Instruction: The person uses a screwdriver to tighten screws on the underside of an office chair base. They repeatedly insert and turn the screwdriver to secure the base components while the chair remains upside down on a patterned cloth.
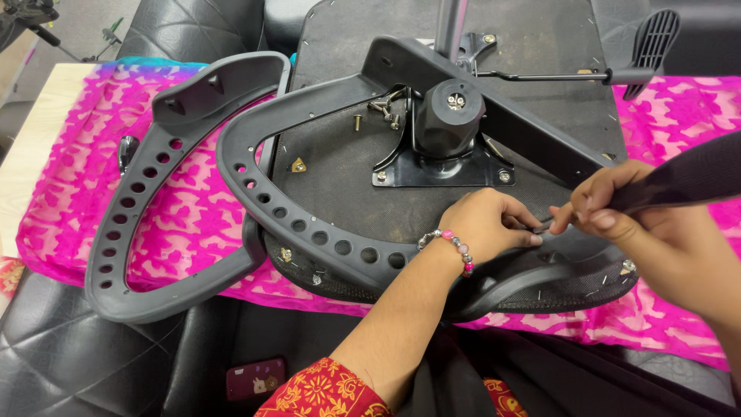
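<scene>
Currently both hands work just below the seat mechanism (451, 131): left hand (490, 224) pinches a small dark tool (540, 226); right hand (610, 205) clamps its handle. Keep it square, steady.

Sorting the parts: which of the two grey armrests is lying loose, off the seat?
The left armrest, lying on the pink cloth; the other lies on the upturned seat base.

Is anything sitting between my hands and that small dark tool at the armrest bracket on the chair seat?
Nothing visible. The left hand and right hand both already pinch the small dark tool at the armrest bracket. The loose bolts lie apart, near the black cylinder housing.
</scene>
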